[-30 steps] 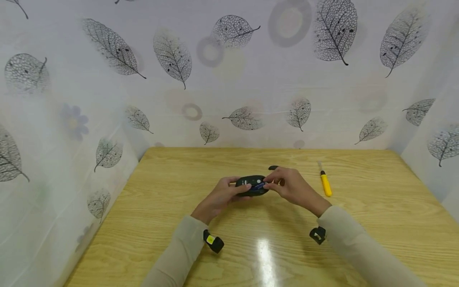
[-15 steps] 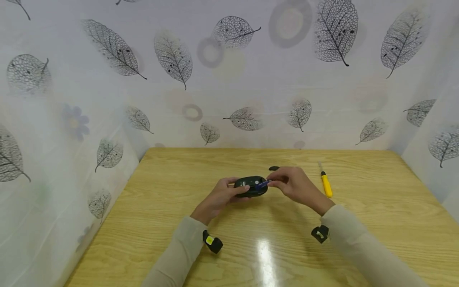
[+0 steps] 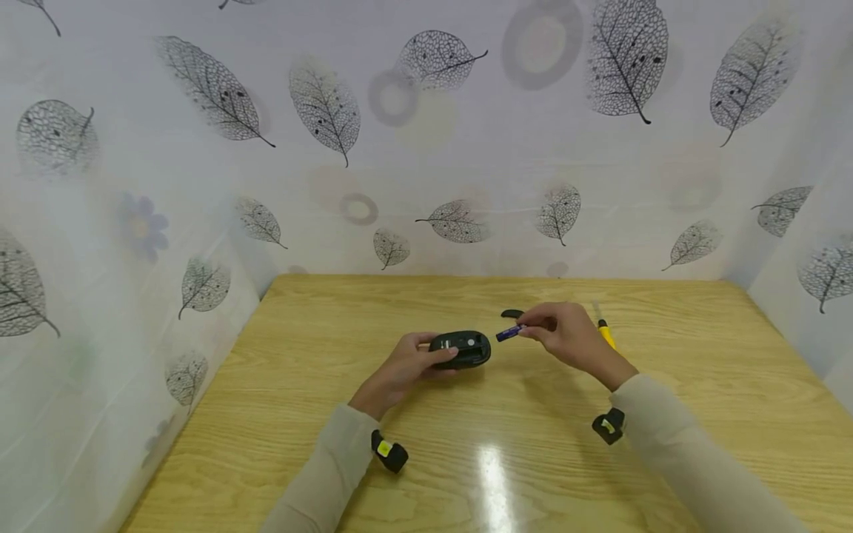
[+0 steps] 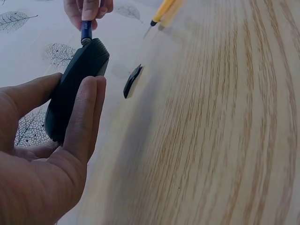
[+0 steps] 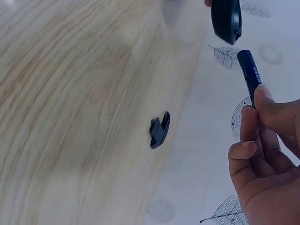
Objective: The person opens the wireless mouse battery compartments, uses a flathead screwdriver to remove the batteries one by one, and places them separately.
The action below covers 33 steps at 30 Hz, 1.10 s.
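My left hand (image 3: 406, 369) grips a black computer mouse (image 3: 474, 351), its underside turned up and an open slot showing along it. In the left wrist view the thumb and fingers hold the mouse (image 4: 77, 89) from both sides. To the right of it, my right hand (image 3: 566, 337) pinches a dark blue battery (image 3: 509, 333) by one end between thumb and fingers. The battery (image 5: 249, 72) is apart from the mouse, with a small gap between them. Behind the right fingertips a small black cover (image 3: 512, 314) lies on the table.
A yellow-handled screwdriver (image 3: 606, 334) lies on the wooden table (image 3: 333, 444) at the right, partly hidden behind the right hand. A curtain with a leaf print (image 3: 426, 133) stands behind the table and along its sides.
The right hand has drawn the battery out of the mouse's slot, up and to the right. The left hand has shifted slightly left with the mouse.
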Tool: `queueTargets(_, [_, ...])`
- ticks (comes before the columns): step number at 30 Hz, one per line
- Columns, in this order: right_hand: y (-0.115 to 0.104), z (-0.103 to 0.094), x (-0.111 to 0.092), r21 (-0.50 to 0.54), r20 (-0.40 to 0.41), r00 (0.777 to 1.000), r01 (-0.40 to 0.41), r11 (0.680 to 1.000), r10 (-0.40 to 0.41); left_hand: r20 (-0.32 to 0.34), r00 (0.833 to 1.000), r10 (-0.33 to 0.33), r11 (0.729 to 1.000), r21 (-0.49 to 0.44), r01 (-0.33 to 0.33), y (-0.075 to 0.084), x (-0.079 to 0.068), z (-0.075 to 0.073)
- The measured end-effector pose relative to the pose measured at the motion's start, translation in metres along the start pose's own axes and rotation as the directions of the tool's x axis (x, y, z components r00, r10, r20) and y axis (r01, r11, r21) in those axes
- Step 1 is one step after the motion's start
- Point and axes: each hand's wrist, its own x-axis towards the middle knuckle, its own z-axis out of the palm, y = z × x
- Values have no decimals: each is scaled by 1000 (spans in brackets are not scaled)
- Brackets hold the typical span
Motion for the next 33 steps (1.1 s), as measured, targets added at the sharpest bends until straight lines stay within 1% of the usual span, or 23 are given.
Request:
queueTargets(7, [15, -7, -2, -15, 0, 996, -90, 996, 90, 10, 1000, 6, 1000, -1, -6, -1, -2, -2])
queueTargets(18, [35, -16, -6, -61, -6, 986, -169, 984, 169, 17, 1000, 9, 1000, 0, -9, -1, -3, -3])
queueTargets(28, [52, -18, -6, -94, -24, 981, -192, 977, 191, 35, 999, 27, 999, 17, -28, -2, -3, -5])
queueTargets(33, [59, -19, -7, -113, -18, 976, -216, 970, 215, 27, 999, 19, 1000, 14, -20, -2, -3, -5])
